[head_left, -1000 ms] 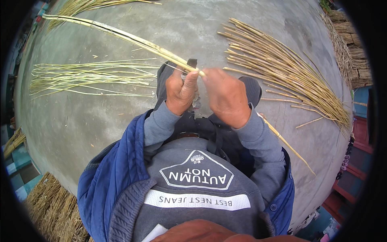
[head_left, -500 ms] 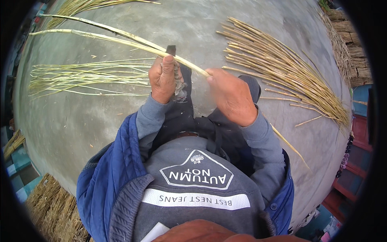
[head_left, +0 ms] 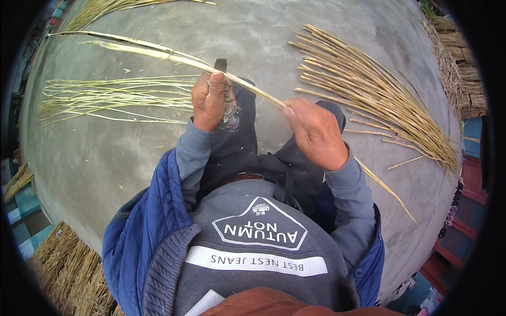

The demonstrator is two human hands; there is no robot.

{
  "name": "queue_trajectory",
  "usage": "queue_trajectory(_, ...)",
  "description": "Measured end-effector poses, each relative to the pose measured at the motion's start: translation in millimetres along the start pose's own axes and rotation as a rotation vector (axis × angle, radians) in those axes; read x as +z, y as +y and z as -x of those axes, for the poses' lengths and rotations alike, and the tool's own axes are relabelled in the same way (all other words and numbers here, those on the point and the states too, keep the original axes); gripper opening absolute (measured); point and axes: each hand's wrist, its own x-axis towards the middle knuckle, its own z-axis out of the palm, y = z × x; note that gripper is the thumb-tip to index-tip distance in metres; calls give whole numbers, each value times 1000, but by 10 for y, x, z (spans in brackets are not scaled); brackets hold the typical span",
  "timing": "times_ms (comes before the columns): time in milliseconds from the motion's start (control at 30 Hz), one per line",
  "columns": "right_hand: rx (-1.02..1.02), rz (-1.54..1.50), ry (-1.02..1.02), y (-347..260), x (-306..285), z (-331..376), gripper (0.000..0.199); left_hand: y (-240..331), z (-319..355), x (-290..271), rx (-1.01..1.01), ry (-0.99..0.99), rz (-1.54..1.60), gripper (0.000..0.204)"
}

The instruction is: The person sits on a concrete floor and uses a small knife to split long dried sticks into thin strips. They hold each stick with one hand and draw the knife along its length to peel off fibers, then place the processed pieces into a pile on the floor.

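Observation:
A long pale stalk (head_left: 253, 89) runs slantwise across both hands. Left of my hands it parts into two strips, a darker upper strip (head_left: 121, 39) and a pale lower strip (head_left: 132, 50). My left hand (head_left: 208, 101) is closed with its thumb against the stalk. The same hand grips a tool wrapped in ragged grey cloth (head_left: 230, 110), its dark flat end (head_left: 221, 65) sticking up past the fingers; its kind is unclear. My right hand (head_left: 319, 131) pinches the stalk farther right. The stalk's thin tail (head_left: 387, 184) shows beyond my right forearm.
On the grey floor (head_left: 126, 152), a bundle of brown stalks (head_left: 374, 95) lies at right. Thin greenish strips (head_left: 116, 97) lie at left, with another pile (head_left: 110, 9) at far left. Straw matting (head_left: 68, 268) is at lower left, and red furniture (head_left: 464, 210) at right.
My right hand has moved right and slightly nearer, drawing the stalk along. The pale lower strip's end has shifted right. My left hand has stayed almost in place.

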Motion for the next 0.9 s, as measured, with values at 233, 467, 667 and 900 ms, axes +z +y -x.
queue_trajectory(233,-69,205,110,-190,74,-130,15,-50,160,261,59,-96,-160,54)
queue_trajectory(467,-150,58,69,-181,-6,-189,11,112,117,-164,-27,123,84,54)
queue_trajectory(667,-264,-66,-13,-395,174,-461,10,349,281,-135,250,-4,-204,56)
queue_trajectory(900,-365,-104,-25,-637,243,-675,10,646,346,-586,245,215,-72,57)
